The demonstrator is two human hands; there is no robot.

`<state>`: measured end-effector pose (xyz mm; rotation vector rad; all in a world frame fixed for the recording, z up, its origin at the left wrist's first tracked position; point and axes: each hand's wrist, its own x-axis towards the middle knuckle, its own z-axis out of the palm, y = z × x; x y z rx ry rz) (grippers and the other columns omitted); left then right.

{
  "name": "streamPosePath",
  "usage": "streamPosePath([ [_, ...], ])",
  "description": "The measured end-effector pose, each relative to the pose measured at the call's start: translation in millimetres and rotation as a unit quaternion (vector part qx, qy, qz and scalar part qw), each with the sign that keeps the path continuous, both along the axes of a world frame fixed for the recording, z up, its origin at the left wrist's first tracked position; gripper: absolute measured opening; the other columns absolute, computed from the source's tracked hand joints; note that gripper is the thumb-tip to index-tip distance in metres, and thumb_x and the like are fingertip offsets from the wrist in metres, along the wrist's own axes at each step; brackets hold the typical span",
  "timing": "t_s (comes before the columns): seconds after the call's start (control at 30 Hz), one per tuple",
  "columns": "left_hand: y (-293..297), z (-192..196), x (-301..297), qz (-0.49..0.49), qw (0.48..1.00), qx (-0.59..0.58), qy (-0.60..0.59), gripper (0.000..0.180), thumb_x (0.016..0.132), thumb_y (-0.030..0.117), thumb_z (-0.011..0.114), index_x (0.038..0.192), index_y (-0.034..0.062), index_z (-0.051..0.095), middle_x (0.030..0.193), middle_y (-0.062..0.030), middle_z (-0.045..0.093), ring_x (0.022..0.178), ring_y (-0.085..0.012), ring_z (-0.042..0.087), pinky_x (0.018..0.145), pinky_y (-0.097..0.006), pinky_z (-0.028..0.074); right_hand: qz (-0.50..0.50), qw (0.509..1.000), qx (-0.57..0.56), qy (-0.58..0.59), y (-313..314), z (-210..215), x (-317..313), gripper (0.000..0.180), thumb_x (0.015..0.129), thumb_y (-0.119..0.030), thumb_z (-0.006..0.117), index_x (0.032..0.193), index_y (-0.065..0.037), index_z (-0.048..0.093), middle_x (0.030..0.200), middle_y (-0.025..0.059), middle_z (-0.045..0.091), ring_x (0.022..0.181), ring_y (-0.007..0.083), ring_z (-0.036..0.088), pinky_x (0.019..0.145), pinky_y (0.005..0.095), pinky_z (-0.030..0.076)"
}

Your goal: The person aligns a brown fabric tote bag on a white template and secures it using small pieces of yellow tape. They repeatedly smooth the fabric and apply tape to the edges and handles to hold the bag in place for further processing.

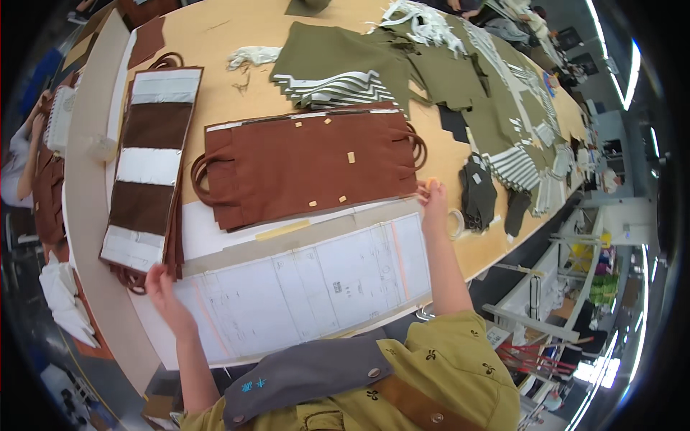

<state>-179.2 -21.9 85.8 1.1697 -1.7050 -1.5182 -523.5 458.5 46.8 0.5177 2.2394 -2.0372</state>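
Observation:
A stack of reddish-brown fabric panels [280, 169] with looped handles at both short ends lies across the table in front of me, small tan tabs on its top. My right hand [433, 205] is at the stack's near right corner, fingers drawn together. A small orange thing [433, 184] shows at its fingertips; whether worn or held is unclear. My left hand [165, 294], fingers apart, is beside the near end of a second brown stack [147, 126], banded dark brown and white. Below both hands lies a white paper pattern sheet [330, 280] with printed lines.
Olive fabric pieces [330, 54] with white stripe edges cover the far right of the table. Dark grey pieces [478, 194] and a tape roll [456, 223] lie right of my right hand. A raised board [90, 179] edges the left; beyond it another person's arm [32, 147] shows.

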Motion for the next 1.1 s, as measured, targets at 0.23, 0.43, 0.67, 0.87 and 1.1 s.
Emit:
streamPosePath([
  [0.23,-4,-51,-125,-0.121,0.983,-0.039,-0.133,0.050,0.101,0.021,0.055,0.146,0.0010,0.042,0.148,-0.0149,0.047,0.135,-0.0268,0.048,0.111,-0.038,0.039,0.016,0.998,0.050,-0.019,26,-25,-108,0.030,0.105,-0.037,0.048,0.120,-0.012,0.052,0.126,0.0047,0.065,0.109,0.0149,0.059,0.090,0.0350,0.043],
  [0.43,-26,-71,-165,-0.070,0.989,0.046,-0.122,0.054,0.101,0.024,0.058,0.146,-0.0001,0.041,0.143,-0.0154,0.051,0.133,-0.0229,0.048,0.110,-0.035,0.038,0.048,0.998,0.008,-0.046,33,-46,-136,0.031,0.106,-0.037,0.048,0.121,-0.011,0.052,0.125,0.0036,0.060,0.112,0.0167,0.058,0.095,0.0381,0.042],
  [0.67,-47,-68,-173,-0.064,0.990,0.055,-0.110,0.054,0.099,0.024,0.063,0.144,0.0007,0.043,0.104,-0.0040,0.062,0.094,-0.0120,0.061,0.084,-0.027,0.048,0.070,0.994,-0.047,-0.068,31,-26,-145,0.027,0.106,-0.034,0.048,0.119,-0.011,0.052,0.121,0.0034,0.062,0.104,0.0146,0.062,0.088,0.0351,0.045],
  [0.87,-40,-22,-199,-0.127,0.967,0.213,-0.061,0.029,0.102,0.031,0.060,0.114,0.0050,0.062,0.075,0.0043,0.054,0.070,-0.0043,0.056,0.062,-0.024,0.041,0.123,0.976,-0.106,-0.142,21,17,-157,0.024,0.106,-0.034,0.048,0.116,-0.013,0.051,0.110,0.0060,0.070,0.091,0.0131,0.061,0.086,0.0354,0.045],
  [1.1,-5,28,-219,-0.146,0.969,0.185,0.079,0.027,0.106,0.031,0.053,0.101,0.0051,0.058,0.065,0.0057,0.039,0.059,-0.0050,0.040,0.063,-0.024,0.042,0.183,0.947,-0.222,-0.145,-2,79,-142,0.019,0.105,-0.030,0.051,0.113,-0.013,0.052,0.107,0.0094,0.069,0.083,0.0148,0.060,0.082,0.0352,0.049],
])
